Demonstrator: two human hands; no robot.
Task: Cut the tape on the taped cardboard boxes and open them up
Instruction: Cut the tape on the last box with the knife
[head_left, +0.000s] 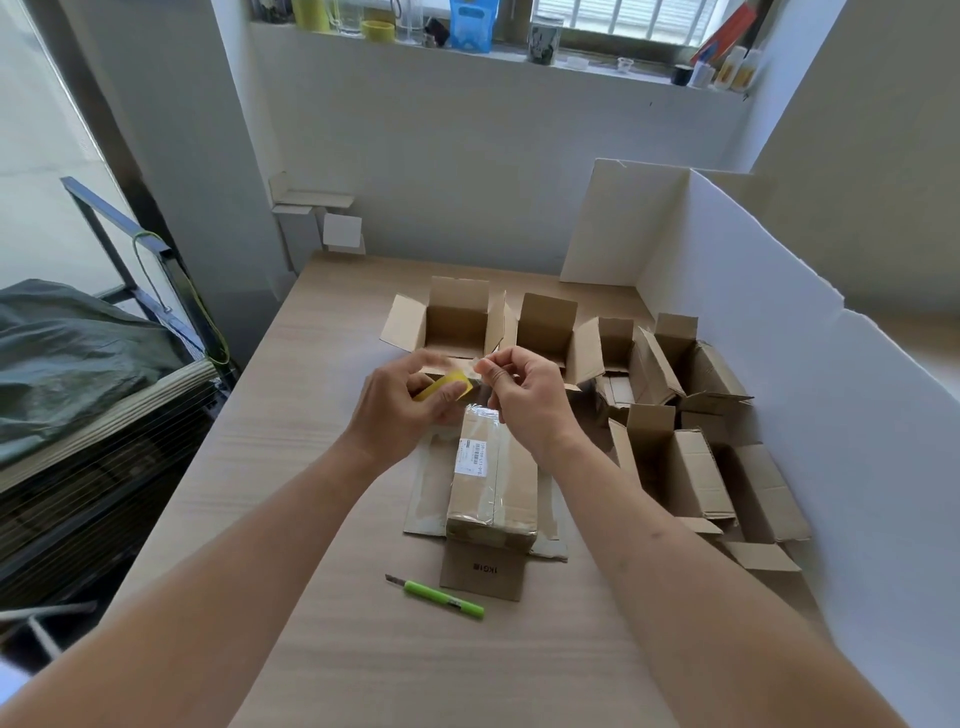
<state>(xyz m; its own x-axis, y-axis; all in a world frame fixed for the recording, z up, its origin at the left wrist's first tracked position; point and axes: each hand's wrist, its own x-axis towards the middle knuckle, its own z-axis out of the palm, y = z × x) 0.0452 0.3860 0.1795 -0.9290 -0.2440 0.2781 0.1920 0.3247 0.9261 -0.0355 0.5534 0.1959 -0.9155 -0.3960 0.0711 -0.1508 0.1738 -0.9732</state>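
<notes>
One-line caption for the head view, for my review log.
Both hands work a yellow tape roll above a taped cardboard box; a green utility knife lies unused on the table.

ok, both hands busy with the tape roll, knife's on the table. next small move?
Probably free the right hand and pick up the green knife. The taped box in front is still sealed. The left hand holds the yellow tape roll, and the right pinches its clear end, so neither holds a blade.

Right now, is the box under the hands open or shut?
Shut: clear tape runs unbroken over the labelled cardboard box.
</notes>
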